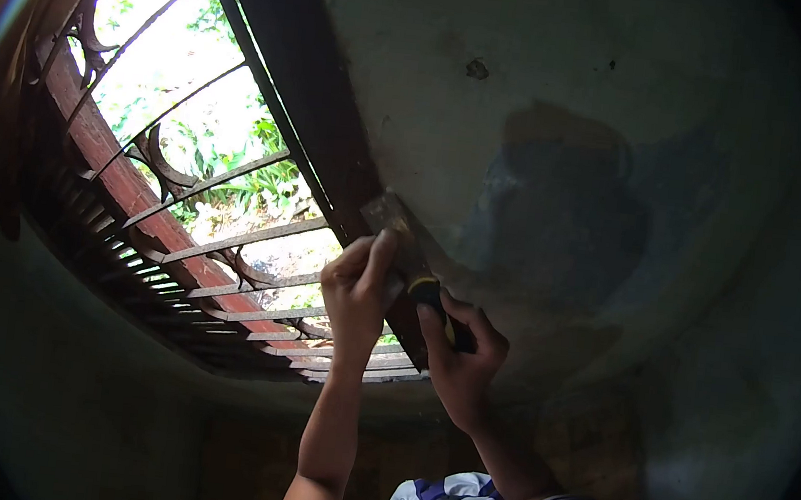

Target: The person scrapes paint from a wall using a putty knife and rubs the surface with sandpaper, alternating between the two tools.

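A scraper-like tool (pixel 424 287) with a flat, wide blade and a black and yellow handle is in my right hand (pixel 468 348), whose fingers wrap round the handle. The blade tip lies against the dark window frame (pixel 356 164), where it meets the wall. Beside the blade is my left hand (pixel 360 270), raised, with its fingers closed and pinched near the blade's left edge. Whatever those fingers hold, if anything, is too small to make out.
The barred window (pixel 205 178) with curved metal ornaments fills the upper left, with plants outside. A dull wall (pixel 418 69) with a dark patch and a small hole spans the right. A brown curtain (pixel 4 115) hangs at far left.
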A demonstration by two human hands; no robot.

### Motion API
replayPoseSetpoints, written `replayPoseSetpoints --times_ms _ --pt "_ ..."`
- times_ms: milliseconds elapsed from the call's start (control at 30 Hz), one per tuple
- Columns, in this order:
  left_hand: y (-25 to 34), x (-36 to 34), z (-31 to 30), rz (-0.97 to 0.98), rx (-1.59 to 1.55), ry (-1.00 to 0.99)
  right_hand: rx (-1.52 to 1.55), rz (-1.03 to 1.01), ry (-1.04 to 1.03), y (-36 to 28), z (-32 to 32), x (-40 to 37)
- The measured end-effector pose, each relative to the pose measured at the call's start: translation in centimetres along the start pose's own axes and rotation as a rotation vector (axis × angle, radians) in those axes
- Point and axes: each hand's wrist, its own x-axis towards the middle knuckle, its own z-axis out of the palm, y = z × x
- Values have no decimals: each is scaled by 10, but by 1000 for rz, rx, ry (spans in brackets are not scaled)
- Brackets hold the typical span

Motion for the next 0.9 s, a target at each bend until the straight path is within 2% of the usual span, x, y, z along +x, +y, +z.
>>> replayPoseSetpoints --times_ms 100,133,233,300,333,433,633,700,733,800,833,900 --pt "-3 -5 -1 -124 38 -22 79 77 37 21 -1 -13" --pt "0 -3 -1 -117 44 -21 67 29 35 21 0 -11" --pt "-1 4 5 121 36 53 38 -35 31 16 7 -2" --pt "-4 0 0 84 39 10 48 4 17 4 7 1" --pt "-5 0 -3 74 41 -11 23 -71 24 8 5 -1" --pt "-8 -2 -2 52 47 -34 42 -67 61 20 3 -7" --pt "3 7 -1 226 175 -4 111 12 13 9 9 -2" --pt "-4 3 -12 37 95 -80 133 30 50 21 12 -13" --pt "-8 4 -12 52 120 -84 144 34 69 23 14 -12" --pt "-4 8 -13 512 557 -88 86 -36 68 20 19 -2" --pt "0 14 -14 512 553 -88 57 -70 65 19 21 1" --pt "-3 15 -17 316 397 -136 57 -64 42 21 19 -3"
